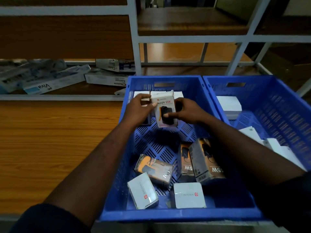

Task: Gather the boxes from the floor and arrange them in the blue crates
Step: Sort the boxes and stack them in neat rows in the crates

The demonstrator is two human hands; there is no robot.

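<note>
— Where is the box being handled?
— The 20K box (165,105) stands upright at the 12 o'clock end of the left blue crate (116,165), just in front of a row of white boxes (178,94) along the far wall.

— And the grips?
— Both are grasping it. The left grip (139,108) pinches its 9 o'clock edge, and the right grip (186,111) curls round its 3 o'clock side, thumb across the printed front (whether the base rests on the crate floor, I cannot tell).

— What else lies in that crate?
— At 6 o'clock, two white cartons (188,195). At 7 o'clock an orange-and-black box (154,169) sits tilted. At 4 o'clock two dark 5W boxes (207,158) lean together.

— The other crate?
— The right blue crate (286,106), just beside at 3 o'clock, holds a white stack (228,105) towards its 12 o'clock end and more white boxes along its 8 o'clock side.

— Beyond them?
— At 10 o'clock, long flat packs (55,81) lie on a low shelf (67,97).
</note>
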